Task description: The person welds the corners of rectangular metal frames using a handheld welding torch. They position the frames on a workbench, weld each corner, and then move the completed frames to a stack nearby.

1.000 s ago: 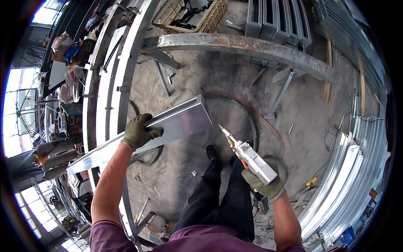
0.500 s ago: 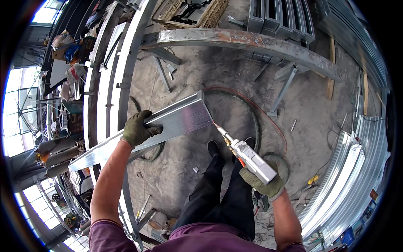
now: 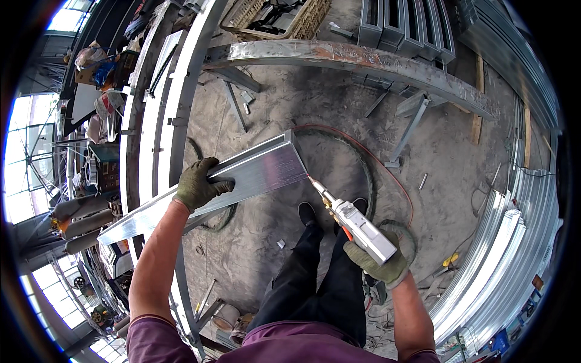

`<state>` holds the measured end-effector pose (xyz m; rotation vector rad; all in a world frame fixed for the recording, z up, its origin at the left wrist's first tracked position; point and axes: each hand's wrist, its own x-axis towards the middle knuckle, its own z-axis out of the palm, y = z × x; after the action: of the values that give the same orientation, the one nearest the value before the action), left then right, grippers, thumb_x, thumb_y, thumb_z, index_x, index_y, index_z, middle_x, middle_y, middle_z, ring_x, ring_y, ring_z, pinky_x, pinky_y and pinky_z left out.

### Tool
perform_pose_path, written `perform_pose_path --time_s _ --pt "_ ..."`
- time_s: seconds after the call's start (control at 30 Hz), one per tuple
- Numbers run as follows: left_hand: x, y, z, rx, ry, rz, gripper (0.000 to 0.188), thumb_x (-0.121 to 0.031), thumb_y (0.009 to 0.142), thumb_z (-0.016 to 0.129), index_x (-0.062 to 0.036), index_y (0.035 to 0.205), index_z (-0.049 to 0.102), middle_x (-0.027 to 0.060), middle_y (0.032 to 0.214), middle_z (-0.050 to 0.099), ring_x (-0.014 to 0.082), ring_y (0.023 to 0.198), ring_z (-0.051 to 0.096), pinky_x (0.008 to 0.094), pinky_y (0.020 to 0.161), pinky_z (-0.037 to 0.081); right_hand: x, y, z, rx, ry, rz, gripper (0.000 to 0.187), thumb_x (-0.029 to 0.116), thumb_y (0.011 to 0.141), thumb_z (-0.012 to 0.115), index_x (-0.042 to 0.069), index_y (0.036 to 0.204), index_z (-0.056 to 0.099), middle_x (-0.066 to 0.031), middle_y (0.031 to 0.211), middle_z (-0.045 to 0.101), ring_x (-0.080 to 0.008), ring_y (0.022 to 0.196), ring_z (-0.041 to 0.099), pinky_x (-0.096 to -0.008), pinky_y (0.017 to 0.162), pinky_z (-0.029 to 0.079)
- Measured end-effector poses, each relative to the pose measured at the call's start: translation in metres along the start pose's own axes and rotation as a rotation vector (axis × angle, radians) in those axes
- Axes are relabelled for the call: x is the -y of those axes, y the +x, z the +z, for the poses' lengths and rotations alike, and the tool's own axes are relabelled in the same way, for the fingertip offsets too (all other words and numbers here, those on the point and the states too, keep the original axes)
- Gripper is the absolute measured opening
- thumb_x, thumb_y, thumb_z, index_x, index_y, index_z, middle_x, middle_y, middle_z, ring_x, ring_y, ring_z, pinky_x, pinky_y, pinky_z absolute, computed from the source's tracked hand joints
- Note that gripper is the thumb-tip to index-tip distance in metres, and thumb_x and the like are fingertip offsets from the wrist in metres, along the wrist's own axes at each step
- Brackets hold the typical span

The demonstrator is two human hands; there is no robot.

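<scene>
In an olive-green glove, my left hand [image 3: 201,186] grips the upper and lower sides of a long silver metal profile [image 3: 257,169]. The profile slants up to the right, and its near left end lies over the bench frame. My right hand [image 3: 380,259], gloved too, is wrapped round a white handheld laser welding gun [image 3: 363,230]. The gun's thin copper-coloured nozzle [image 3: 315,183] points up-left, its tip at the lower right corner of the profile's end. Whether the tip touches the metal I cannot tell.
Steel bench rails [image 3: 181,103] run along the left, with a rusty crossbeam [image 3: 339,55] ahead. A dark hose [image 3: 368,175] and a red cable [image 3: 396,181] curve over the floor. Metal profiles [image 3: 502,254] are stacked at right; a woven basket [image 3: 308,24] stands at the back.
The welding gun in my right hand has shifted very slightly up and left, its tip staying at the profile's corner. My left hand and the profile have hardly moved.
</scene>
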<state>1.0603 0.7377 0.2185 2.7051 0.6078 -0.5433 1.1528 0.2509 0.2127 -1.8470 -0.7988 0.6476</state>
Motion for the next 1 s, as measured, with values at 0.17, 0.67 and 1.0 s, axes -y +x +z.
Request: perform_pose_path --time_s 0.17,0.67,1.0 --pt "0.002 0.001 0.001 -0.016 0.0 0.018 0.1 -0.074 0.066 0.086 -0.0048 0.135 0.065 0.0192 0.126 0.072 0.0384 0.119 0.069 0.0461 0.101 0.055 -0.011 -0.006 0.011 -0.012 0.161 0.131 0.031 0.012 0.087 0.087 0.005 0.116 0.077 -0.0076 0.106 0.081 -0.0188 0.095 0.079 -0.0316 0.079 0.062" --pt "-0.001 0.001 0.001 -0.011 0.005 0.001 0.105 -0.077 0.062 0.085 -0.0041 0.134 0.065 0.0178 0.124 0.072 0.0374 0.118 0.069 0.0463 0.1 0.056 -0.012 -0.008 0.011 0.009 0.651 0.405 0.035 0.004 0.093 0.078 -0.002 0.127 0.071 -0.0119 0.112 0.08 -0.0177 0.097 0.078 -0.0318 0.08 0.064" --pt "0.001 0.001 -0.001 0.034 0.006 -0.01 0.106 -0.075 0.067 0.086 -0.0025 0.14 0.061 0.0202 0.13 0.07 0.0403 0.124 0.066 0.0474 0.104 0.054 -0.007 -0.006 0.01 -0.027 0.402 0.282 0.033 0.009 0.088 0.084 0.002 0.119 0.075 -0.0094 0.105 0.081 -0.018 0.094 0.079 -0.032 0.079 0.063"
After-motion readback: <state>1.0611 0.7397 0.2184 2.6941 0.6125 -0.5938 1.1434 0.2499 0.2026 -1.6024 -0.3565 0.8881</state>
